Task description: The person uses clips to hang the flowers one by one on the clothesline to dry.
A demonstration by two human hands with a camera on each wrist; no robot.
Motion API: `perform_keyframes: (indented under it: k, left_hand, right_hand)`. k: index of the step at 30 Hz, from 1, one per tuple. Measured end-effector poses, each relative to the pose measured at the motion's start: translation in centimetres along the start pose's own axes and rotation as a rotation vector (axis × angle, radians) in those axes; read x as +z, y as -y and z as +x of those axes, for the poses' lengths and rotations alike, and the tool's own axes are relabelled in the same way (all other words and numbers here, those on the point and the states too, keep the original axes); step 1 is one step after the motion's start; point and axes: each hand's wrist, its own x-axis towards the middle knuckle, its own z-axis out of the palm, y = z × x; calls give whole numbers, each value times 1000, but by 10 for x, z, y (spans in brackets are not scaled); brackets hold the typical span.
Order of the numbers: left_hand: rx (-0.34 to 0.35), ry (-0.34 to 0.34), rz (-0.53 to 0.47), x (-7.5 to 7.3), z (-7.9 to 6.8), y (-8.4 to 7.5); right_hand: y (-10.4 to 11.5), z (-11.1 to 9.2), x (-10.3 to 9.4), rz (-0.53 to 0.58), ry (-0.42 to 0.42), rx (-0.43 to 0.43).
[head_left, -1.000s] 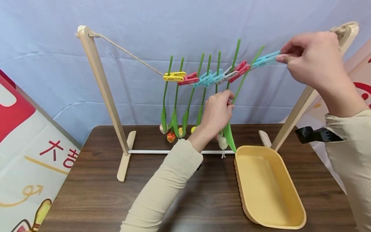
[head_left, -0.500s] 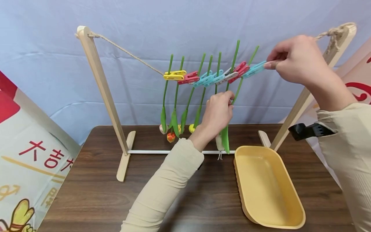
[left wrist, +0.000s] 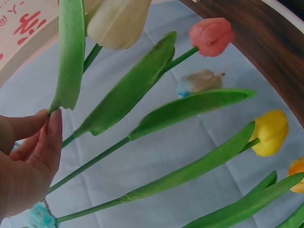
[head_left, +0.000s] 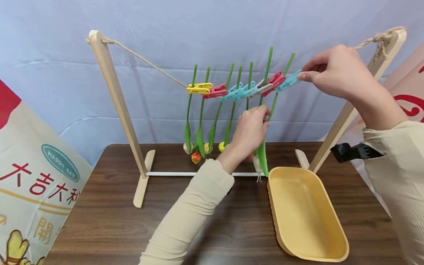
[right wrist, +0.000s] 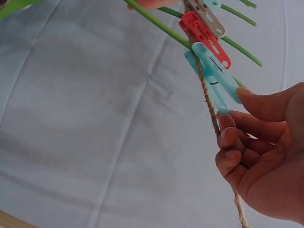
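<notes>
My left hand [head_left: 250, 123] pinches the green stem of a white tulip [left wrist: 118, 21] just above its leaf, in the left wrist view. The flower hangs head down. With thumb and fingertips, my right hand [head_left: 338, 71] holds the handle ends of a light blue clothespin [right wrist: 216, 78], whose nose sits on the twine [right wrist: 209, 107] at this stem [right wrist: 159, 23]. Beside it, a red clothespin [head_left: 275, 81] grips another stem. Further left along the twine, a yellow clothespin [head_left: 199, 88] and several others hold more upside-down tulips, including a pink one [left wrist: 211, 35] and a yellow one [left wrist: 270, 133].
The twine spans two wooden posts [head_left: 117, 99] joined low down by a white rod [head_left: 172, 173]. A yellow tray [head_left: 279, 221] stands at the right on the brown table [head_left: 109, 228]. A pale cloth [head_left: 232, 22] hangs behind.
My right hand has come left and slightly down with the blue clothespin, which now sits close beside the red one. The held tulip's stem has shifted left with it; my left hand stays almost in place.
</notes>
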Motion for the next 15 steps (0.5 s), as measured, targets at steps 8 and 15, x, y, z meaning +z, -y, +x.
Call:
perform_keyframes:
  k: [8,15]
  left_hand:
    - [12,4,-12,3,-2,4]
    - [34,-16,-34,7,-9,13]
  right_hand:
    - [-2,-8,10,33,-124,-65]
    - [-6,-23,21,146,-315,-70]
